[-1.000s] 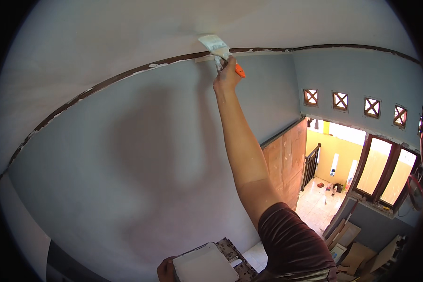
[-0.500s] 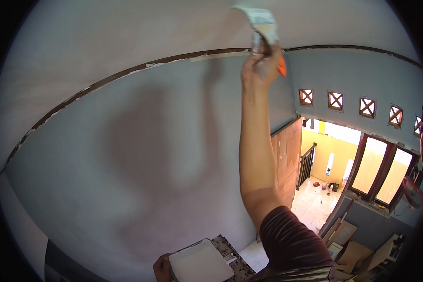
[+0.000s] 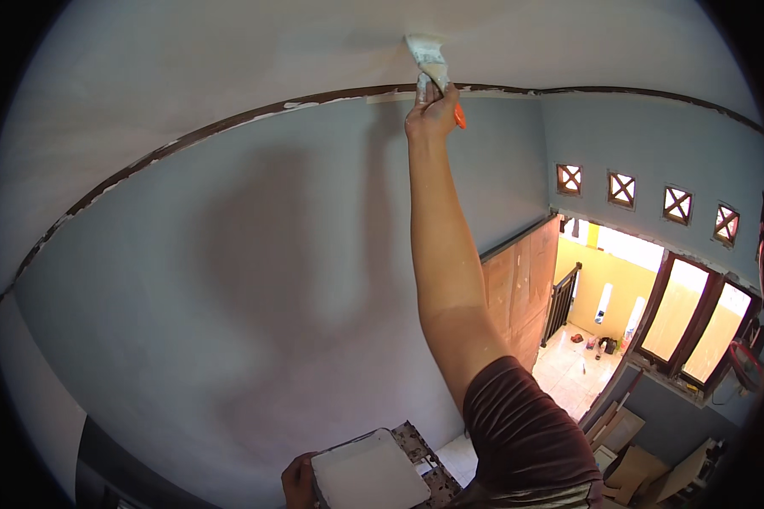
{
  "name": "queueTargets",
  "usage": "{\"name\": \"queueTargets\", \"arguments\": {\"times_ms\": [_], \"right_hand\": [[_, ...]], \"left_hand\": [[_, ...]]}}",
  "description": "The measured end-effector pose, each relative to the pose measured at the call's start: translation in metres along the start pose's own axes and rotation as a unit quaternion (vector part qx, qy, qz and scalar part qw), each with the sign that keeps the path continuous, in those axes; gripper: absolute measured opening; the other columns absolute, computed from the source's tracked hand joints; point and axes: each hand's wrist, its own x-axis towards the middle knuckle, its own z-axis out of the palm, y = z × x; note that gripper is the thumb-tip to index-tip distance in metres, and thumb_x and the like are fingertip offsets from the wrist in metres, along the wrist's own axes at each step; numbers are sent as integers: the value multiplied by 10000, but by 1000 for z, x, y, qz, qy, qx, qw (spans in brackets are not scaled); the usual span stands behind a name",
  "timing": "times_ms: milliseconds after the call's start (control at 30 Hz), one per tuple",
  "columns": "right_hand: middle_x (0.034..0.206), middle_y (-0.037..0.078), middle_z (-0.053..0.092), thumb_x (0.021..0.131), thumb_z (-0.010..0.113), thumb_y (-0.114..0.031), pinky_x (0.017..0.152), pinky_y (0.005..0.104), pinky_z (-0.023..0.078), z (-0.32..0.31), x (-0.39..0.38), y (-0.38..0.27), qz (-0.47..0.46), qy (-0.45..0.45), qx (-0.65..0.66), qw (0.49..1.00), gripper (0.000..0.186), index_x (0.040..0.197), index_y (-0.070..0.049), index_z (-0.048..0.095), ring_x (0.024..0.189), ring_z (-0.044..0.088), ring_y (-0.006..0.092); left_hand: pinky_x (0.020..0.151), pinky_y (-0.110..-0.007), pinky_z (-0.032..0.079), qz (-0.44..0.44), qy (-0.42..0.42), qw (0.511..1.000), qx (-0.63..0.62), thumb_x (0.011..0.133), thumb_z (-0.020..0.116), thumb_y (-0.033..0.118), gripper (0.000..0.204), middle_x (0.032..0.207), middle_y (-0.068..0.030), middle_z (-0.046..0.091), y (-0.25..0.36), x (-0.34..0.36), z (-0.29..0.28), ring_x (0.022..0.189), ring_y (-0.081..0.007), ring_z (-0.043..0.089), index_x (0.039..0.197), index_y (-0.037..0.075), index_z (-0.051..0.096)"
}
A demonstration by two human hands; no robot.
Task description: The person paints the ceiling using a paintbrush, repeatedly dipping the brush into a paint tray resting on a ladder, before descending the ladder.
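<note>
Your right hand (image 3: 434, 112) is closed around the brush (image 3: 429, 58), arm stretched up and nearly straight. The brush points upward, its orange handle end showing below your fist on the right; its whitened bristles lean left and appear to meet the ceiling (image 3: 229, 59), just above the dark trim (image 3: 339, 94). Pale smears mark the fingers beside the handle.

Low in the view, your left hand (image 3: 298, 483) curls around the left edge of the tub (image 3: 348, 443), holding it there; much of that hand is cut off by the lower rim. The tub has a smooth white surface inside, and a speckled board (image 3: 412, 441) lies just to its right.

Your shadow falls across the blue-grey wall (image 3: 144, 297). Right of your arm stand a wooden panel (image 3: 522, 280) and a bright doorway, with a black railing (image 3: 560, 305) beyond and tall windows (image 3: 674, 310) alongside.
</note>
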Motion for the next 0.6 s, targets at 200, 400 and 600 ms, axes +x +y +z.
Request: {"name": "queueTargets", "arguments": {"times_ms": [200, 400, 600], "right_hand": [[1231, 123, 622, 974, 602, -215, 913, 364, 551, -21, 25, 21, 22, 38, -105, 993, 326, 1184, 28, 548, 1139, 636, 238], [1025, 83, 647, 931, 600, -115, 698, 337, 551, -23, 35, 25, 6, 71, -192, 979, 171, 1045, 4, 553, 846, 657, 179], [1012, 93, 646, 913, 601, -100, 608, 324, 565, 0, 27, 35, 46, 191, -206, 959, 121, 971, -13, 540, 767, 662, 196]], "left_hand": [[972, -434, 487, -35, -5, 999, -22, 1065, 465, 251, 365, 1140, -198, 699, 3, 0, 0, 1035, -315, 622, 1226, 8, 684], [976, -389, 482, 7, 49, 994, 99, 1070, 481, 270, 377, 1126, -149, 707, 23, -11, 7, 1030, -277, 619, 1243, 0, 680], [1004, -399, 465, -14, 2, 999, -31, 1072, 471, 271, 378, 1170, -168, 703, 11, -1, 3, 1090, -278, 616, 1246, 15, 687]]}}
